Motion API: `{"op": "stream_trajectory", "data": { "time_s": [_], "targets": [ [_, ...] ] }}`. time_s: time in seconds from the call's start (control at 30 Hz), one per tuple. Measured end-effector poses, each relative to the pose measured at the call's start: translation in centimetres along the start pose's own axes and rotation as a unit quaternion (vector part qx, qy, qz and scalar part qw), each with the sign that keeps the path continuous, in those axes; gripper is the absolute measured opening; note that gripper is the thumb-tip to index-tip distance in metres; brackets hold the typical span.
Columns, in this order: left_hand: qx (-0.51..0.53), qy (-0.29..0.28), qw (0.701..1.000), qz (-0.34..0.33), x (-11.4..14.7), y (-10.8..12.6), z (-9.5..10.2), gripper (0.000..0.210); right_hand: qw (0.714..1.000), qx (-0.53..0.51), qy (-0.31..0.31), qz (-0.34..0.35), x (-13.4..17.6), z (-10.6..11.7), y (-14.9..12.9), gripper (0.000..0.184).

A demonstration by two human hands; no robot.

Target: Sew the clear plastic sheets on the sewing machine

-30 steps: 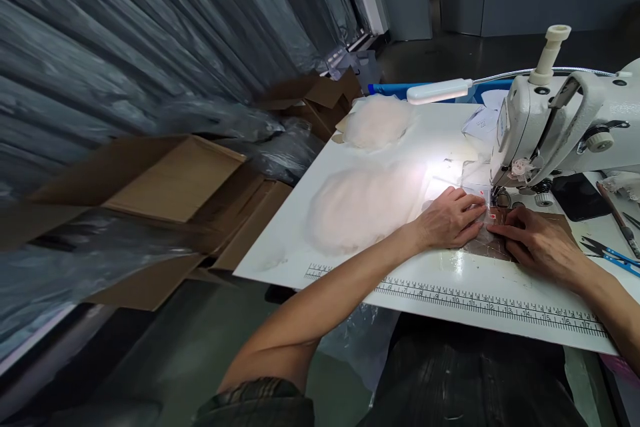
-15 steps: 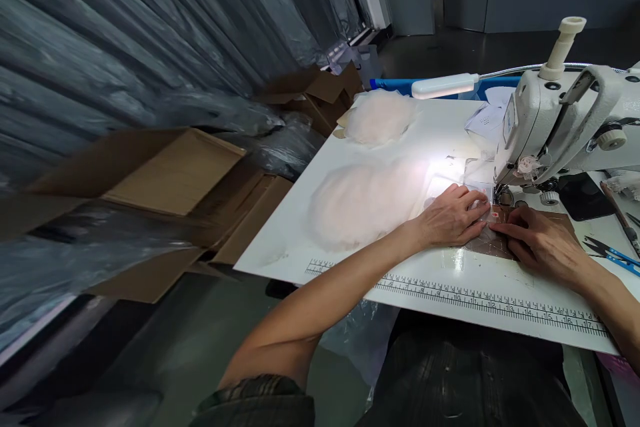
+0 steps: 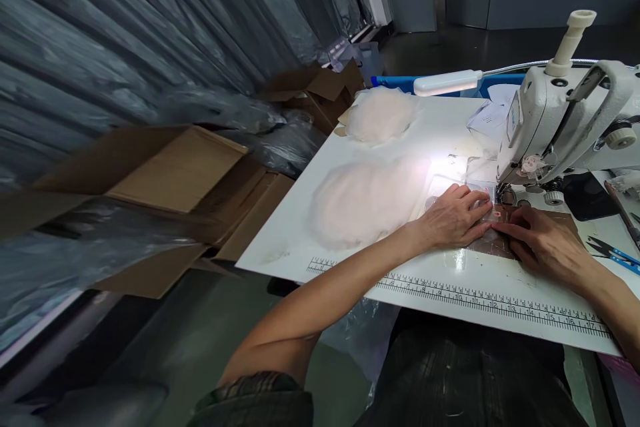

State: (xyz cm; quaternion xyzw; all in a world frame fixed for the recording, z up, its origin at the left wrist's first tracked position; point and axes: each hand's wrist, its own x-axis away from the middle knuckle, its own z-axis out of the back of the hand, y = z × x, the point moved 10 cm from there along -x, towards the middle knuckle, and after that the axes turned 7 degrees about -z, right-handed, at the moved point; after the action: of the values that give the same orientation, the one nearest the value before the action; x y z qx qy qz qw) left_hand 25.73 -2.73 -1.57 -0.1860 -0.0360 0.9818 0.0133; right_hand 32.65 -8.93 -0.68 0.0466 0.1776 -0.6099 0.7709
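My left hand [image 3: 457, 215] lies palm down on a thin, sheer whitish fabric [image 3: 486, 229], its fingers stretched toward the needle area of a white sewing machine [image 3: 533, 123]. From the other side my right hand [image 3: 543, 240] reaches in with bent fingers, its fingertips closed on the near edge of the same fabric. A small pinkish-red spot shows between the two hands, just in front of the presser foot [image 3: 501, 193]. Both hands partly cover the fabric, so its full shape is hidden. A brown plate [image 3: 493, 245] lies beneath them.
Pale fluffy pieces [image 3: 367, 203] lie left of the hands, with another fluffy bundle [image 3: 383, 115] behind. Blue-handled snips [image 3: 617, 255] and a dark phone-like slab [image 3: 590, 195] are at the right. A printed ruler [image 3: 465, 298] runs along the front edge. Cardboard boxes [image 3: 180, 167] stand left.
The view has shifted slightly, so the machine appears a little farther right. Both hands keep nearly the same place on the fabric, and the pinkish spot still shows between them.
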Motion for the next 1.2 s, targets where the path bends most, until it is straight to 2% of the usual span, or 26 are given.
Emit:
{"op": "stream_trajectory", "data": {
  "time_s": [0.2,0.33,0.57,0.73,0.87,1.2],
  "targets": [
    [-0.010,-0.002,0.999,0.048,-0.6,-0.6,-0.5,0.042,0.999,0.033,0.000,-0.001,0.0,-0.3,0.3,0.037],
    [0.009,-0.015,0.999,0.029,-1.4,-1.3,-0.9,0.044,0.997,0.069,-0.003,-0.027,-0.3,-0.5,1.0,0.036],
    [0.048,-0.019,0.998,0.024,-1.2,-2.2,-0.8,0.046,0.996,0.091,0.013,-0.012,-0.4,-0.2,0.3,0.037],
    [0.056,-0.027,0.998,0.010,-1.2,-2.1,-0.7,0.043,0.996,0.089,0.018,0.000,-0.5,0.0,-0.1,0.036],
    [0.042,-0.015,0.999,-0.010,-1.2,-1.9,-0.5,0.041,0.997,0.079,0.017,-0.018,-0.5,-0.2,0.2,0.037],
    [0.034,-0.003,0.999,-0.013,-1.1,-1.7,-0.7,0.039,0.998,0.057,0.014,-0.027,-0.5,-0.2,0.3,0.036]
  ]
}}
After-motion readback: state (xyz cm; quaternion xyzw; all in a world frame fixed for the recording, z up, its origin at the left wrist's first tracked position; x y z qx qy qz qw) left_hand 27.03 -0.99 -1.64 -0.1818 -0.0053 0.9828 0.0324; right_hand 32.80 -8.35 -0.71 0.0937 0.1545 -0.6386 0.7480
